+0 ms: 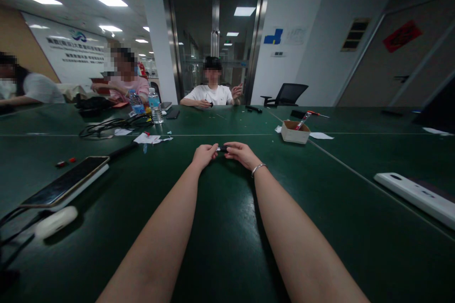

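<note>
- Head view: a small dark stick [223,149] with a silvery end is held between the two hands, above or on the green table [223,227]; whether it touches the tabletop cannot be told.
- Left hand [205,155]: thumb and fingers pinch the silvery end of the stick.
- Right hand [244,154]: thumb and fingertips pinch the dark end; a bracelet [258,169] circles this wrist.
- The fingertips of both hands are close together, with a short middle part of the stick showing between them.
- Green tabletop stretches between the forearms and to either side of them.
- Left of the hands, paper scraps [147,138] lie near; a phone [67,182] and a white case [56,222] sit well apart, closer to the wearer.
- Right, a small box [295,133] stands beyond the hand; a white power strip [415,199] lies well apart.
- The far table edge runs ahead, where a person in white [216,95] sits.
</note>
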The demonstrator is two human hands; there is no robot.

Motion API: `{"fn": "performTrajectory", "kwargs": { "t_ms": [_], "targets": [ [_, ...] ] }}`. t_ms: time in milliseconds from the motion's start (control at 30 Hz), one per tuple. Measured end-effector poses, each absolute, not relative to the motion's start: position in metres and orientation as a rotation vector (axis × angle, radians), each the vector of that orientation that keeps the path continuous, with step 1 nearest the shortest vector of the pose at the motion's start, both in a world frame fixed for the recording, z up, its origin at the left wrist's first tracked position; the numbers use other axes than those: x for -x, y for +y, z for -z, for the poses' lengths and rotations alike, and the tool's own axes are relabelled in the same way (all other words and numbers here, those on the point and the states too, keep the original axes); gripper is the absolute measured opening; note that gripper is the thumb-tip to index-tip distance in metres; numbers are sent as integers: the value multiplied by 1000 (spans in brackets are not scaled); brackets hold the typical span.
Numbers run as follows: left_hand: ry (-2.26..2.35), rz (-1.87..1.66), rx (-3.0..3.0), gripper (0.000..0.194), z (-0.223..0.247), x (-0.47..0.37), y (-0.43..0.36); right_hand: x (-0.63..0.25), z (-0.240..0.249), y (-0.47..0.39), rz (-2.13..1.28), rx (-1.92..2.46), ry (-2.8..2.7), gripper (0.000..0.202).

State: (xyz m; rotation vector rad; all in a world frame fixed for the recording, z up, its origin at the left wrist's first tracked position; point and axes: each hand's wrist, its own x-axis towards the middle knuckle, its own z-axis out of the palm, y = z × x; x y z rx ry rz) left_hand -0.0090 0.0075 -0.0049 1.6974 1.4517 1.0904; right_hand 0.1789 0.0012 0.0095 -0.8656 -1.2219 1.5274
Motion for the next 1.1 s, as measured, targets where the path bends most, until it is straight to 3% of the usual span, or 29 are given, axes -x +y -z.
{"fn": "performTrajectory", "kwargs": {
  "t_ms": [200,467,600,1100],
  "targets": [
    [1251,-1174,-1644,30,3,7,5,-178,-7,5,-1523,895,-1177,14],
    [1196,-1173,-1626,25,5,5,5,-179,-7,5,-1537,882,-1187,13],
    [1208,-1159,-1589,32,8,4,7,-179,-7,6,-1536,887,-1185,12],
    [1184,-1152,-1626,31,10,2,7,-178,-6,6,-1524,898,-1210,13]
  ]
}}
